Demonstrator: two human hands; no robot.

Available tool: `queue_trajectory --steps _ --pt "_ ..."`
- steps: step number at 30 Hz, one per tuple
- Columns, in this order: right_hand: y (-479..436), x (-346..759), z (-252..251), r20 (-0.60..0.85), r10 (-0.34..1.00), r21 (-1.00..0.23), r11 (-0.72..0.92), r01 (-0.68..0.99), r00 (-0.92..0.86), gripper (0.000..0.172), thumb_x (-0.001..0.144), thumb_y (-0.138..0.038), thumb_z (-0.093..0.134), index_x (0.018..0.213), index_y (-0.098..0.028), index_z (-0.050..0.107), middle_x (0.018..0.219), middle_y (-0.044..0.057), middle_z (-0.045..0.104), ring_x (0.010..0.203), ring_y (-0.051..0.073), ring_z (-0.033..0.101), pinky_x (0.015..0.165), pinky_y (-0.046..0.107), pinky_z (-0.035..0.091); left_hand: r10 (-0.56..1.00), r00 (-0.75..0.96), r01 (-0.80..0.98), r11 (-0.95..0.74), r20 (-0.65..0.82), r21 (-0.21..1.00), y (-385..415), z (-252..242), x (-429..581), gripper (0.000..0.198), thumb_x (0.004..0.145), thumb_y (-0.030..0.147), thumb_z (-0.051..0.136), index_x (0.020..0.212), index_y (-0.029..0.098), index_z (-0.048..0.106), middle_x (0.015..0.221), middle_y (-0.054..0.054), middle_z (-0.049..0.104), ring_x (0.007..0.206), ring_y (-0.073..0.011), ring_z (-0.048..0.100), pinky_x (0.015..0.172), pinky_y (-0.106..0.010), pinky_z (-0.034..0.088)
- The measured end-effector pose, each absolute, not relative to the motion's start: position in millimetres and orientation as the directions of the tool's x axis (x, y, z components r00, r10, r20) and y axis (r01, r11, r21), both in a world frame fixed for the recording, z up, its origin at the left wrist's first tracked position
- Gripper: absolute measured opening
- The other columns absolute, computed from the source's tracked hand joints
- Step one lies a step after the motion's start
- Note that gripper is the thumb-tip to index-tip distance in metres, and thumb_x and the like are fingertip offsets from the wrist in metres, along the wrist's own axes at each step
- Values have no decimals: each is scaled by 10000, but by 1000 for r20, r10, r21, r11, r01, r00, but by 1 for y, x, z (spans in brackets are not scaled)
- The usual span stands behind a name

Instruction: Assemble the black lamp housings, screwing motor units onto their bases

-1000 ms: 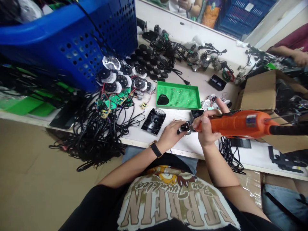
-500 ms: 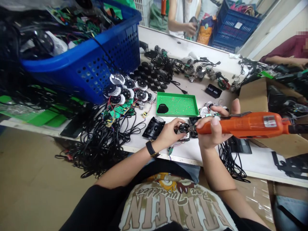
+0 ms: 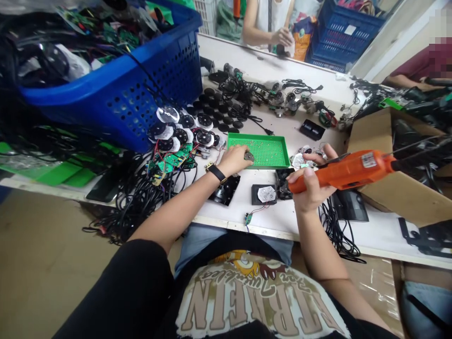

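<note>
The orange power tool is gripped by the right hand above the desk. The green tray is reached into by the left hand; its grip cannot be told.

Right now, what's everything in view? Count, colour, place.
blue basket: one, blue, left, filled
green perforated tray: one, green, mid-table
table: one, white, under the work
discs: many, black, beyond tray
round parts: several, black-and-white, left of tray
circuit boards: several, green, left; one near front edge
cables: many, black, left, right, back
black block: one, between forearms, white piece on it
housings: several, black, around tray
cardboard box: one, brown, right
crates: stacked, blue, behind
co-workers: at least two, white and maroon tops, behind and right
orange power screwdriver: one, orange, in right hand
left hand: one, bare, over tray's left end; grip unclear
right hand: one, bare, on screwdriver
</note>
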State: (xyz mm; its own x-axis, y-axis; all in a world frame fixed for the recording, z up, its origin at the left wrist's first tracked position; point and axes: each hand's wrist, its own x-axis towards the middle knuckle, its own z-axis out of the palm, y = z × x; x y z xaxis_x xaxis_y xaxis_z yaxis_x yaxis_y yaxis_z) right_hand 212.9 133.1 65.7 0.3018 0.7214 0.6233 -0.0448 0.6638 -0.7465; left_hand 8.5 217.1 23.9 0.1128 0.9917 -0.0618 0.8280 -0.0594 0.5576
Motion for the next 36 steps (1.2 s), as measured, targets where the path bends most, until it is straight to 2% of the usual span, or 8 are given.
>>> queue_trajectory --steps 4,7,11,13,17,21,32,36 --pt "128 217 58 601 760 -774 631 -59 249 514 896 -310 693 1392 -298 553 1047 14 698 450 72 583 449 243 542 993 77 887 -30 -85 461 215 26 9 448 886 303 759 1287 118 682 1315 -199 647 1321 -411 530 1132 -543 424" --pt "129 218 55 574 799 -801 593 -77 179 465 906 -344 702 1349 -299 567 1007 -8 709 444 82 600 456 248 561 994 110 895 -90 -20 437 200 33 11 542 905 328 756 1382 109 619 1382 -202 593 1366 -403 472 1168 -548 388" --pt "131 216 50 577 800 -802 593 -70 161 440 904 -361 728 1312 -288 582 937 -26 721 445 92 612 489 259 588 903 415 727 -401 109 557 155 34 24 467 919 357 760 1321 149 648 1261 -132 651 1250 -335 539 1105 -488 457" --pt "131 214 50 578 798 -805 592 -44 171 454 912 -384 720 1330 -285 574 929 -25 716 453 96 617 505 267 596 867 476 627 -454 151 632 130 26 33 461 892 375 800 1280 172 656 1225 -110 665 1202 -312 569 1080 -474 480" --pt "130 213 53 596 779 -796 605 13 195 497 927 -440 679 1382 -299 536 973 -13 704 449 92 612 496 268 590 901 390 535 -388 188 751 102 -2 44 475 827 280 872 1252 207 674 1215 -96 700 1177 -305 616 1048 -481 506" --pt "128 218 57 595 775 -798 602 39 213 539 924 -446 689 1414 -325 501 1006 -6 696 453 92 600 481 266 574 927 312 459 -339 207 821 98 -21 43 450 836 223 865 1255 228 702 1234 -83 726 1203 -289 637 1081 -485 502" --pt "128 227 46 565 794 -819 573 37 225 483 931 -422 710 1370 -322 536 1027 -4 687 462 90 618 432 241 532 936 265 487 -338 233 806 93 -26 49 473 852 214 852 1290 246 675 1287 -65 717 1243 -275 605 1109 -486 491" --pt "127 227 47 556 798 -825 563 41 230 453 924 -444 717 1328 -310 562 1010 -1 687 454 92 604 443 258 546 925 245 486 -377 291 789 88 -23 51 472 858 204 842 1286 223 644 1267 -78 712 1238 -278 602 1103 -485 503"
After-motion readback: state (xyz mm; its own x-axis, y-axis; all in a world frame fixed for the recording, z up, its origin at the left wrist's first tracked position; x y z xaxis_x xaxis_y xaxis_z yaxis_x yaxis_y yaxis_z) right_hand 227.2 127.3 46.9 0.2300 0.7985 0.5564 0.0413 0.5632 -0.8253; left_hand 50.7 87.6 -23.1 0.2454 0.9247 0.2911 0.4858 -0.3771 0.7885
